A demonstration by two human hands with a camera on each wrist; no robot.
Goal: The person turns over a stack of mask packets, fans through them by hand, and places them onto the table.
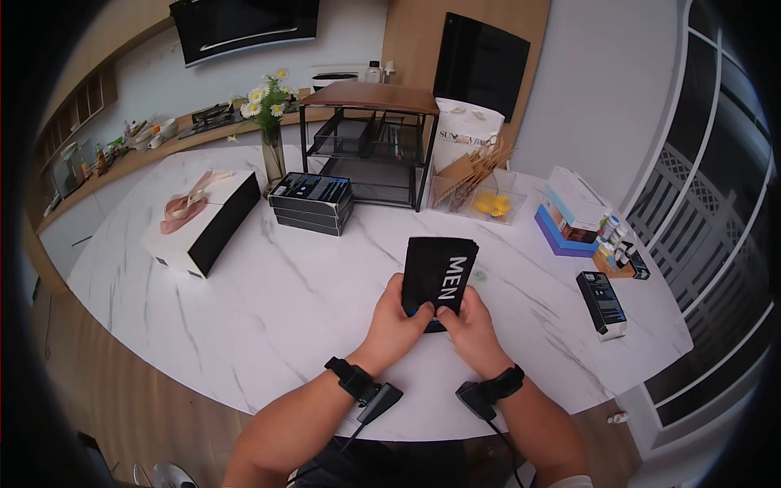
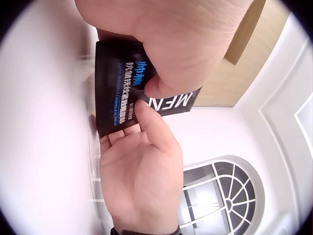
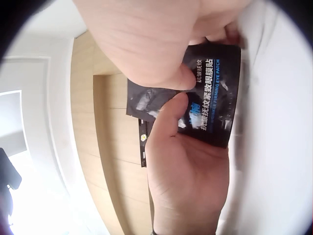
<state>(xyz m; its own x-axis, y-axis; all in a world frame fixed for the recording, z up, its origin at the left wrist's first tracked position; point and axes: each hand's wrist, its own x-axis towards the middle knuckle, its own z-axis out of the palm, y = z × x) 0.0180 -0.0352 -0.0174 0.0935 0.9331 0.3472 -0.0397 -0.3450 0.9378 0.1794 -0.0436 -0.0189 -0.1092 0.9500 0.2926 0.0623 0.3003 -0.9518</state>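
A stack of flat black sachets (image 1: 439, 272) printed "MEN" in white stands upright just above the white marble table (image 1: 268, 309), held by both hands at its lower end. My left hand (image 1: 404, 313) grips the left lower corner, and my right hand (image 1: 457, 319) pinches the right lower corner. In the left wrist view my left hand (image 2: 186, 44) has its thumb on the sachets (image 2: 117, 93), with the right hand (image 2: 142, 166) below. From the right wrist, my right hand (image 3: 146, 44) and left hand (image 3: 188, 166) pinch the sachets (image 3: 217, 98), which show blue print.
Behind stand a white-and-black gift box with pink ribbon (image 1: 195, 220), a stack of black boxes (image 1: 311, 202), a vase of daisies (image 1: 271, 122) and a black wire rack (image 1: 370, 138). To the right lie blue-and-white boxes (image 1: 569, 220), small bottles (image 1: 618, 244) and a black box (image 1: 602, 302).
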